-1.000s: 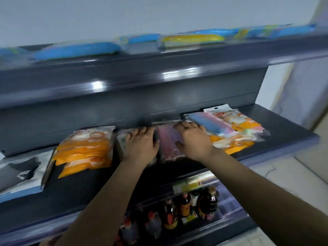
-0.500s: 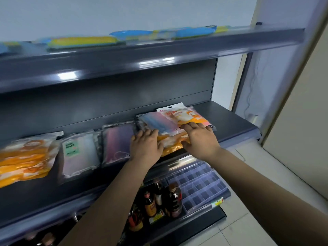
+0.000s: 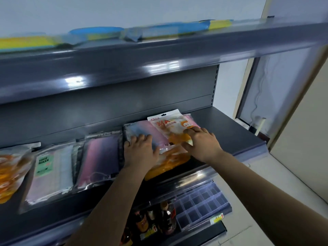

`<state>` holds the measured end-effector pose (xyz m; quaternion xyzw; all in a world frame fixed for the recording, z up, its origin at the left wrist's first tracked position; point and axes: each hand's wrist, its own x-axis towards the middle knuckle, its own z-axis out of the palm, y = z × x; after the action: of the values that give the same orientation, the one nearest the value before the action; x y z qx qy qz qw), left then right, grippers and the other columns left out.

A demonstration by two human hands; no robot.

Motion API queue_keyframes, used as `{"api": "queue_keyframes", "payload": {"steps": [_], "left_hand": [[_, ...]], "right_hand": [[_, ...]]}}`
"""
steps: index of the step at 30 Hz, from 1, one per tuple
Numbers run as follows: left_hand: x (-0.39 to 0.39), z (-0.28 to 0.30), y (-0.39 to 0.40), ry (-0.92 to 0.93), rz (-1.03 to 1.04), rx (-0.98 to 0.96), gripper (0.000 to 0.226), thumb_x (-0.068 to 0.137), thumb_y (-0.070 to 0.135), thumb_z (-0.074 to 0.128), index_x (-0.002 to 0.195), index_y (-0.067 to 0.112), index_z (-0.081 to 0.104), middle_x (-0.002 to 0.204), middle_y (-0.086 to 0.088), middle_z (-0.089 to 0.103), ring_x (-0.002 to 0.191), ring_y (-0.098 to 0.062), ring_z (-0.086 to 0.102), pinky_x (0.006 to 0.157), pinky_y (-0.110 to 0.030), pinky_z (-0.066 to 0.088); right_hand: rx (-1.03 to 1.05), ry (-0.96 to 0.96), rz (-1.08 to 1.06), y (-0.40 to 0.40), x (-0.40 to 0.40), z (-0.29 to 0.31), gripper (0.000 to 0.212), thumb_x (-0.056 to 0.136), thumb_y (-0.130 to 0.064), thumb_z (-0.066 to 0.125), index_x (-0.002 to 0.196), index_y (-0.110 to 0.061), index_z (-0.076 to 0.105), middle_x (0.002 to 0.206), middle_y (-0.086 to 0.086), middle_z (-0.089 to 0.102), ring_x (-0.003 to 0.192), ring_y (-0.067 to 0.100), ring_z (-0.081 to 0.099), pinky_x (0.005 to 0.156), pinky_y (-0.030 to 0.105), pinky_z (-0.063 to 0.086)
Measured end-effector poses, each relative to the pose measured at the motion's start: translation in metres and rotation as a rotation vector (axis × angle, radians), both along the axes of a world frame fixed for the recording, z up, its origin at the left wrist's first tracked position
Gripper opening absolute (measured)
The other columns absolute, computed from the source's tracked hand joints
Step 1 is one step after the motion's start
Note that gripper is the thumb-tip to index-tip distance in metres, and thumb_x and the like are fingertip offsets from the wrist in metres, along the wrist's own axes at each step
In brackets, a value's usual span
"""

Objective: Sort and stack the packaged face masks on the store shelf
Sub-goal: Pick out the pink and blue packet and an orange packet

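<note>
Orange and white print covers the top mask packet [image 3: 170, 126] of a loose pile at the right end of the middle shelf [image 3: 230, 137]. Three packets can be counted in that pile: the orange-and-white one with a hang hole, a blue-to-pink gradient packet [image 3: 142, 127] partly under it, and an orange packet [image 3: 168, 162] at the bottom, sticking out toward the shelf's front edge. The left hand [image 3: 140, 153] lies flat on the gradient packet, fingers straight and slightly spread. The right hand [image 3: 202, 142] rests on the orange-and-white packet, fingers extended and a little apart, thumb stretched out toward the left hand; neither hand curls round anything.

Left of the pile, three more lots lie in a row on the same shelf: a pink-to-purple gradient packet [image 3: 101, 157] just beside the pile, then a pale packet with a green "FACE MASK" label [image 3: 48, 171], then an orange packet [image 3: 10, 174] cut off by the frame edge (whether each of these is one packet or a stack cannot be told).

On the upper shelf [image 3: 159, 55] lie blue and yellow flat packs [image 3: 168, 29], too blurred to count. Below, the lower shelf [image 3: 204, 233] holds dark bottles [image 3: 166, 219], at least three, and one clear plastic divider tray [image 3: 200, 203] to their right. A white cable [image 3: 257, 93] hangs on the wall at the far right.
</note>
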<state>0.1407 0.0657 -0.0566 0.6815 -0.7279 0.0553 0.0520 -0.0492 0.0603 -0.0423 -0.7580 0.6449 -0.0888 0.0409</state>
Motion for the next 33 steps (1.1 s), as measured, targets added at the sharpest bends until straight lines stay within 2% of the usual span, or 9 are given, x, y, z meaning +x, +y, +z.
{"api": "queue_keyframes", "payload": {"steps": [5, 8, 11, 15, 20, 25, 28, 33], "left_hand": [[0.001, -0.009, -0.026, 0.078, 0.066, 0.059, 0.054, 0.092, 0.055, 0.033, 0.133, 0.02, 0.041, 0.14, -0.004, 0.045, 0.128, -0.027, 0.039, 0.105, -0.039, 0.031], [0.002, -0.015, -0.037, 0.122, 0.11, 0.029, 0.056, 0.09, 0.058, 0.036, 0.128, 0.019, 0.045, 0.132, -0.007, 0.052, 0.121, -0.027, 0.047, 0.1, -0.037, 0.038], [0.0, -0.02, -0.043, 0.184, 0.189, 0.034, 0.065, 0.086, 0.065, 0.036, 0.127, 0.015, 0.045, 0.128, -0.01, 0.054, 0.117, -0.029, 0.049, 0.097, -0.037, 0.041], [-0.003, -0.027, -0.044, 0.228, 0.27, 0.022, 0.078, 0.081, 0.073, 0.033, 0.128, 0.012, 0.044, 0.124, -0.012, 0.056, 0.114, -0.03, 0.05, 0.095, -0.037, 0.041], [-0.011, -0.021, -0.039, 0.237, 0.338, 0.038, 0.076, 0.084, 0.061, 0.049, 0.144, 0.016, 0.032, 0.147, -0.011, 0.038, 0.133, -0.032, 0.032, 0.107, -0.039, 0.029], [-0.021, -0.017, -0.024, 0.343, 0.389, 0.051, 0.066, 0.086, 0.05, 0.054, 0.143, 0.027, 0.032, 0.143, -0.005, 0.044, 0.134, -0.029, 0.031, 0.106, -0.039, 0.028], [-0.027, -0.019, -0.014, 0.438, 0.448, -0.003, 0.07, 0.081, 0.043, 0.063, 0.143, 0.027, 0.034, 0.141, -0.005, 0.048, 0.13, -0.032, 0.034, 0.103, -0.039, 0.032], [-0.036, -0.025, 0.003, 0.594, 0.601, -0.083, 0.094, 0.064, 0.064, 0.066, 0.136, 0.01, 0.041, 0.129, -0.017, 0.055, 0.12, -0.037, 0.048, 0.1, -0.043, 0.038]], "right_hand": [[0.051, -0.111, -0.013, -0.041, -0.013, -0.002, 0.054, 0.09, -0.043, 0.05, 0.141, -0.027, 0.04, 0.143, 0.006, 0.043, 0.127, 0.033, 0.041, 0.104, 0.043, 0.036], [0.108, -0.17, -0.042, -0.063, -0.019, -0.006, 0.052, 0.089, -0.052, 0.048, 0.134, -0.025, 0.048, 0.134, 0.009, 0.049, 0.12, 0.035, 0.047, 0.101, 0.043, 0.04], [0.205, -0.203, -0.052, -0.078, -0.023, -0.015, 0.065, 0.084, -0.065, 0.048, 0.134, -0.024, 0.043, 0.132, 0.01, 0.051, 0.118, 0.035, 0.051, 0.1, 0.043, 0.042], [0.26, -0.31, -0.09, -0.092, -0.028, -0.025, 0.087, 0.069, -0.075, 0.056, 0.135, -0.023, 0.037, 0.133, 0.009, 0.053, 0.12, 0.034, 0.051, 0.102, 0.045, 0.041], [0.298, -0.397, -0.093, -0.104, -0.039, -0.031, 0.095, 0.062, -0.072, 0.064, 0.136, -0.018, 0.037, 0.131, 0.01, 0.054, 0.121, 0.034, 0.049, 0.102, 0.046, 0.042], [0.349, -0.437, -0.042, -0.108, -0.052, -0.035, 0.096, 0.069, -0.063, 0.068, 0.144, -0.02, 0.025, 0.139, 0.011, 0.047, 0.133, 0.036, 0.033, 0.109, 0.046, 0.032], [0.355, -0.493, 0.012, -0.108, -0.064, -0.036, 0.097, 0.063, -0.061, 0.073, 0.141, -0.02, 0.031, 0.135, 0.007, 0.052, 0.13, 0.034, 0.039, 0.107, 0.047, 0.036], [0.301, -0.516, 0.091, -0.107, -0.078, -0.038, 0.102, 0.047, -0.06, 0.082, 0.133, -0.018, 0.044, 0.126, 0.005, 0.058, 0.118, 0.029, 0.052, 0.104, 0.046, 0.039]]}}
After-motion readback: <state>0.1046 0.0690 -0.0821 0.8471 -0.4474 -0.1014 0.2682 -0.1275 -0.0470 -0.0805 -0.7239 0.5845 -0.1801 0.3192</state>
